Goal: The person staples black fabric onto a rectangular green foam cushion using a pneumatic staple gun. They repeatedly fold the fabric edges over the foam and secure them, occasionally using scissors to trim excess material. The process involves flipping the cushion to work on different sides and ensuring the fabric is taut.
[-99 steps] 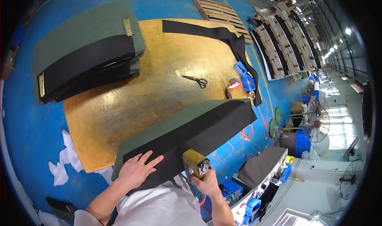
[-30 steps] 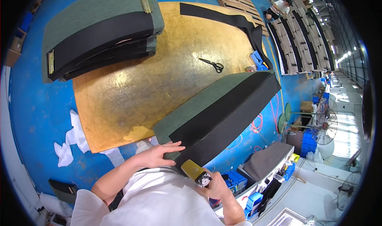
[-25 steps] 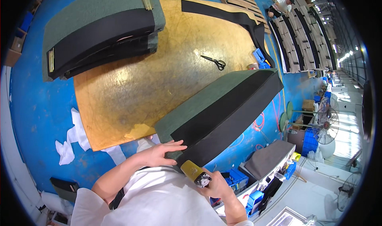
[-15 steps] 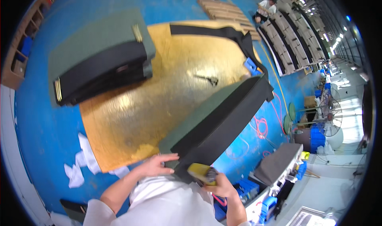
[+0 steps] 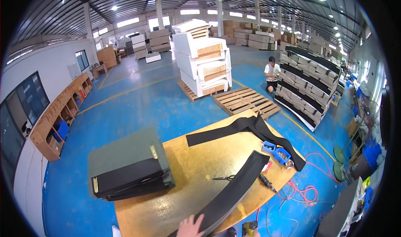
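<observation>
A long, narrow black-covered piece [image 5: 232, 187] lies slantwise across the wooden table [image 5: 167, 205], its near end running out of view at the bottom. My left hand [image 5: 190, 226] rests on its near part with fingers spread. To the right of it, at the lower edge, my right hand [image 5: 253, 233] grips a yellow-and-dark staple gun [image 5: 249, 226]; most of that hand is cut off. Black scissors [image 5: 224, 178] lie beside the long piece, partly covered by it. A dark power driver [image 5: 266, 182] is on its other side.
Stacked green-and-black padded pieces [image 5: 125, 162] stand at the table's left. Blue bins [image 5: 280, 154] of small parts and a loose black strip [image 5: 217, 132] lie at the far side. Red hoses [image 5: 307, 195] coil on the floor. A person [image 5: 272, 74] crouches near stacked pieces [image 5: 307, 86].
My view has lifted toward the hall. The long piece has turned, its green face no longer showing, and its far end has come away from the blue bins, uncovering the driver.
</observation>
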